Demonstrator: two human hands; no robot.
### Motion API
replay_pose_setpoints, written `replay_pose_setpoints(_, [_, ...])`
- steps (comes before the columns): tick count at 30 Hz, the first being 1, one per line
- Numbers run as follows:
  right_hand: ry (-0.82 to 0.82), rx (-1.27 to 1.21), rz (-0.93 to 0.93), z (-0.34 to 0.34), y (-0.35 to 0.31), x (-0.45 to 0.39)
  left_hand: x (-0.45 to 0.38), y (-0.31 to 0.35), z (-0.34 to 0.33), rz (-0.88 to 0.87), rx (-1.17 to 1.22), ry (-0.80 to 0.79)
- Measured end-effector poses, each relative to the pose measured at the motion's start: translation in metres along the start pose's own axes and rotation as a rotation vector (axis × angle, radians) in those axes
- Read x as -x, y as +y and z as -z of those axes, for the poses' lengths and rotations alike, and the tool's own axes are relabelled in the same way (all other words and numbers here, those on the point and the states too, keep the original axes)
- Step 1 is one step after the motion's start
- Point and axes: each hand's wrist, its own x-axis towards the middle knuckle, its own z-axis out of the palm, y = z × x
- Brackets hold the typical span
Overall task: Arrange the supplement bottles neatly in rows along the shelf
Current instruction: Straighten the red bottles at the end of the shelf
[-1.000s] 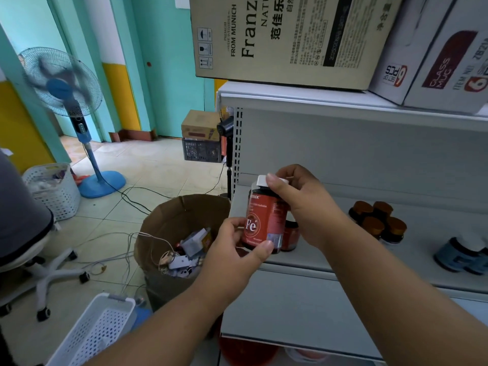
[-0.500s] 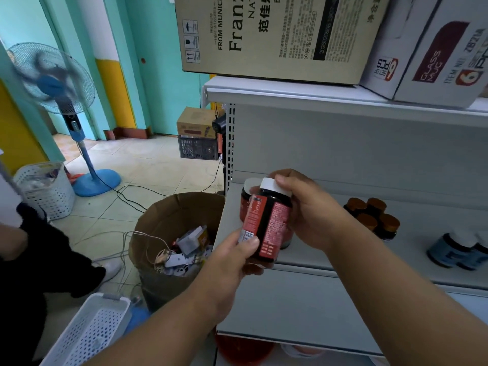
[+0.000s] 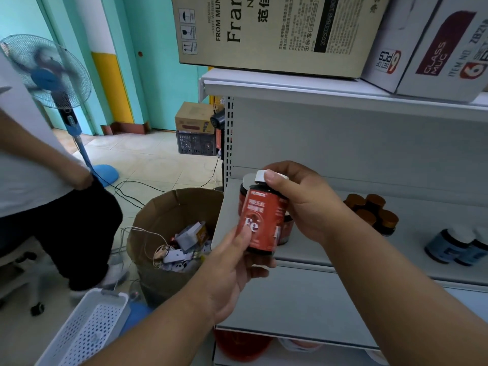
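Both hands (image 3: 303,204) grip one red bottle (image 3: 261,223).

Bottle (image 3: 264,220) red label, white "Fe", white cap. Shelf (image 3: 343,260) pale grey. Jars (image 3: 372,211) dark with brown lids. Bottles (image 3: 454,247) blue. Fan (image 3: 50,75) blue. Basket (image 3: 87,331) white, perforated. Wall (image 3: 158,62) turquoise with yellow stripe.

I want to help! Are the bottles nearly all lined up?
Partly. Brown-capped bottles stand grouped on the shelf, blue bottles further right. Both hands, left and right, hold a red Fe bottle, not yet placed beside another red bottle.
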Motion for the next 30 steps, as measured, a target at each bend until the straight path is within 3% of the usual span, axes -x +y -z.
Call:
replay_pose_setpoints(2, [0.036, 0.028, -0.012, -0.002, 0.001, -0.001, -0.001, -0.001, 0.000, -0.025, -0.030, 0.015])
replay_pose_setpoints(6, [-0.075, -0.139, -0.091, 0.000, 0.000, 0.005, -0.001, 0.000, 0.005, 0.054, 0.102, -0.014])
replay_pose_setpoints(9, [-0.024, -0.045, -0.042, 0.000, -0.002, 0.009, 0.000, -0.002, 0.005, 0.057, 0.074, 0.024])
replay_pose_setpoints(15, [0.209, 0.138, 0.089, -0.010, -0.007, 0.011, -0.008, 0.010, 0.005, -0.081, -0.443, 0.057])
replay_pose_setpoints(19, [0.196, 0.263, 0.262, -0.015, -0.005, 0.024, -0.024, 0.030, 0.010, -0.212, -0.743, 0.127])
replay_pose_setpoints(25, [0.173, 0.476, 0.579, -0.018, 0.011, 0.050, -0.048, 0.051, 0.003, -0.596, -1.065, 0.250])
replay_pose_setpoints(30, [0.162, 0.550, 0.632, -0.016, 0.007, 0.060, -0.043, 0.044, 0.004, -0.609, -1.105, 0.232])
